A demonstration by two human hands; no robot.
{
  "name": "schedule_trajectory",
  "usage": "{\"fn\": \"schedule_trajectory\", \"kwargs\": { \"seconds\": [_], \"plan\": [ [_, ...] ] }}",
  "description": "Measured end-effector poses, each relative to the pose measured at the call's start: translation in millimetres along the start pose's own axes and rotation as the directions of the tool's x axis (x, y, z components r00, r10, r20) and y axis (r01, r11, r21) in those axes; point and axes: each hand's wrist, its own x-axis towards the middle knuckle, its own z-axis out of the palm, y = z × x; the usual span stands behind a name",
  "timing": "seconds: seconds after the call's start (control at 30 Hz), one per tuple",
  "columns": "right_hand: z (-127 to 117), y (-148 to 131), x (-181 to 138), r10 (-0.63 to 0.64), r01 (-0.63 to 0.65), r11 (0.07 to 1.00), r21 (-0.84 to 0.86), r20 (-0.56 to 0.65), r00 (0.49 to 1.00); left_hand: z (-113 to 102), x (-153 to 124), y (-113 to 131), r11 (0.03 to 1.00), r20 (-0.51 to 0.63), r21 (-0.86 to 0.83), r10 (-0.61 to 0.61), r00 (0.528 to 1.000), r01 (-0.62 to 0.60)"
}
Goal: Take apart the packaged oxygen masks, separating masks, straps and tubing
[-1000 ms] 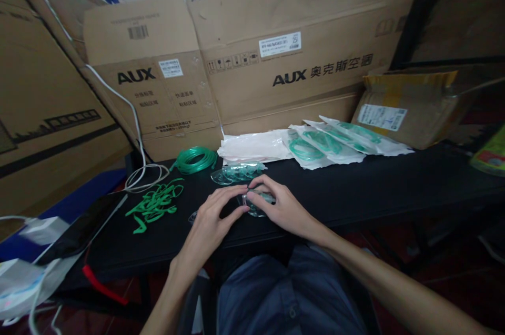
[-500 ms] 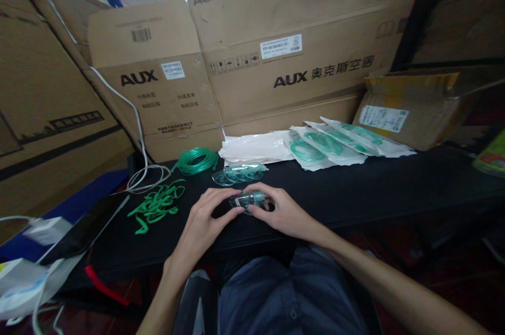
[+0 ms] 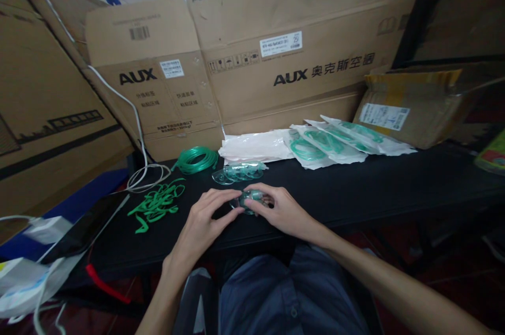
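Between my two hands is a clear green-tinted oxygen mask, low over the black table near its front edge. My left hand grips the mask's left side between thumb and fingers. From the right, my right hand holds the other end, its thumb lying over the top; the fingers behind are partly hidden. Just beyond, a row of similar clear masks lies nested together. Left of my hands is a tangle of green elastic straps, and behind it a coil of green tubing.
White pouches lie stacked at the back, beside several pouches with green tubing inside. An open cardboard box stands at the back right. Large cartons wall off the rear. A white cable hangs at left.
My right thumb has moved up and left onto the top of the mask, covering more of it. My left hand stays almost where it was.
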Motion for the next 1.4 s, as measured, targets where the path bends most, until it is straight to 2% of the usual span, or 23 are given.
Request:
{"fn": "schedule_trajectory", "kwargs": {
  "seconds": [0.2, 0.4, 0.53, 0.63, 0.7, 0.8, 0.9, 1.1, 1.3, 1.4],
  "plan": [
    [1, -3, 0, 0.014, -0.014, 0.997, 0.071, 0.008, 1.0, -1, 0, -1, 0.998, 0.004, -0.054, -0.012, 1.0, 0.013],
    [1, 0, 0, 0.018, -0.018, 0.999, 0.028, 0.01, 1.0, -1, 1, 1, 0.988, 0.025, -0.126, -0.083, 0.996, 0.085],
    [1, 0, 1, 0.062, -0.062, 0.998, -0.005, -0.007, 0.998, -20, 0, -5, 0.977, -0.03, -0.107, -0.191, 0.981, 0.187],
    [1, -2, 1, 0.08, -0.08, 0.997, -0.011, -0.003, 0.997, -38, -5, -18, 0.978, -0.068, -0.079, -0.197, 0.978, 0.191],
    [1, -3, 1, 0.083, -0.083, 0.997, -0.012, 0.0, 0.997, -46, -11, -28, 0.982, -0.044, -0.05, -0.184, 0.982, 0.181],
    [1, -2, 1, 0.081, -0.08, 0.997, -0.01, 0.005, 0.997, -48, -22, -38, 0.982, 0.058, 0.019, -0.188, 0.98, 0.187],
    [1, 1, 0, 0.076, -0.076, 0.997, -0.006, 0.02, 0.997, -45, -31, -43, 0.968, 0.141, 0.095, -0.245, 0.959, 0.233],
    [0, 1, 0, 0.063, -0.062, 0.997, -0.036, 0.021, 0.998, -48, -38, -48, 0.937, 0.204, 0.156, -0.34, 0.918, 0.313],
    [-1, -1, 0, -0.005, 0.008, 0.991, -0.133, 0.023, 1.0, -53, -41, -45, 0.931, 0.19, 0.154, -0.356, 0.915, 0.33],
    [-1, -2, 1, -0.106, 0.11, 0.99, -0.086, 0.043, 0.993, -50, -33, -31, 0.931, 0.168, 0.095, -0.363, 0.916, 0.352]
  ]
}}
